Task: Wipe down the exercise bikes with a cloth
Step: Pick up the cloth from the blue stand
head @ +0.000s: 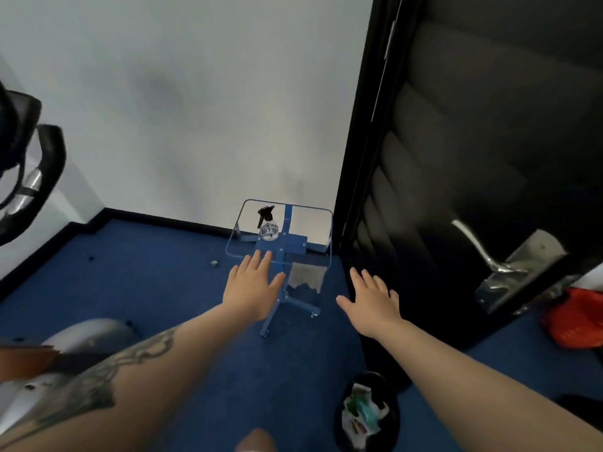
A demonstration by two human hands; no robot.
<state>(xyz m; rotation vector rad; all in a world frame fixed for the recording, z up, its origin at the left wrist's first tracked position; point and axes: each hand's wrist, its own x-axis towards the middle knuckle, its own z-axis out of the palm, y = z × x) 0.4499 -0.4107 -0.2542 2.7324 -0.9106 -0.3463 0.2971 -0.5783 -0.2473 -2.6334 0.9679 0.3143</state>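
A: Cloth (306, 275) located at centre frame, draped over the near edge of the glass counter (313, 223), right of the blue post. Spray bottle (268, 226) is set further back on the same counter, upper centre.

B: Position relative to the hands?

A: Cloth lies between them and slightly beyond. Left hand (253, 283) is seen at centre, fingertips overlapping the near counter edge in the picture; contact cannot be confirmed. Right hand (372, 303) is placed lower right of the cloth, against the dark door (456, 158). Both are spread flat, palms down, nothing held.

B: Nearer hand?

A: Left is judged nearer; its thumb appears just beside the cloth's left edge. Right is kept well apart by comparison.

B: Cloth orientation?

A: Hung downward; top edge runs left-right along the counter rim, lower edge ragged. Grey, thin, limp. A pinch at the top edge is judged adequate.

B: Bikes?

A: Only parts visible: grey housing (81, 337) at lower left, black handlebar (29, 177) at upper left. No wiping judged started; cloth pickup is taken as the step in hand.
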